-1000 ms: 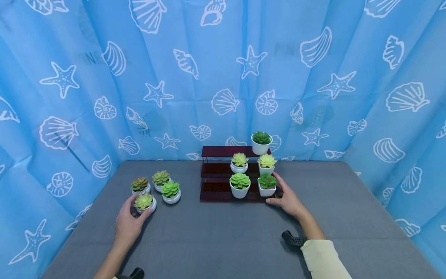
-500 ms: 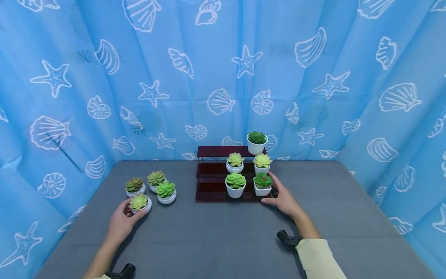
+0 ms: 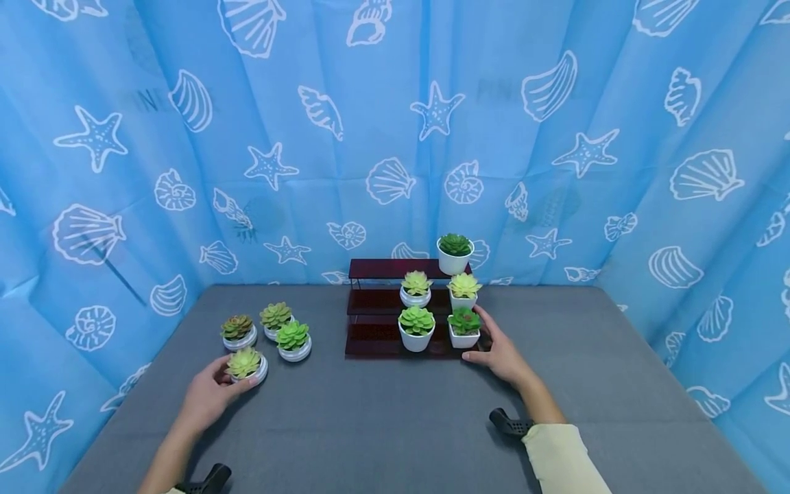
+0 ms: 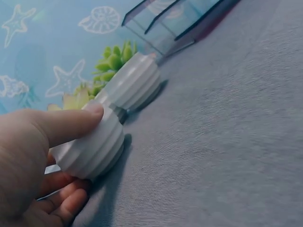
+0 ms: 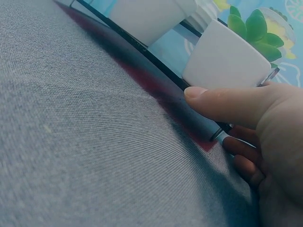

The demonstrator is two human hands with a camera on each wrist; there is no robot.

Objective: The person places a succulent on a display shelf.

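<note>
My left hand [image 3: 206, 394] grips a yellow-green potted succulent [image 3: 245, 367] at the table's left, thumb along the near side of its ribbed white pot [image 4: 97, 149] and fingers behind. Three more potted succulents stand just beyond it: a brownish one [image 3: 238, 331], an olive one [image 3: 277, 319] and a bright green one [image 3: 293, 341]. My right hand [image 3: 506, 357] holds the lower right corner of a dark red three-tier shelf [image 3: 376, 348]. Its thumb lies on the front edge and the other fingers curl around the end, close to a square-potted succulent [image 3: 464, 329].
On the shelf's right half stand more potted succulents: a round-potted one [image 3: 416, 331] on the bottom tier, two [image 3: 416, 288] [image 3: 463, 289] on the middle and a dark green one [image 3: 455, 254] on top. A blue shell-print curtain [image 3: 345, 137] hangs behind the grey table [image 3: 370, 425].
The head view has shifted slightly. My left hand and the succulent it grips have come a little nearer, away from the brownish one. The right hand keeps its place on the shelf.
</note>
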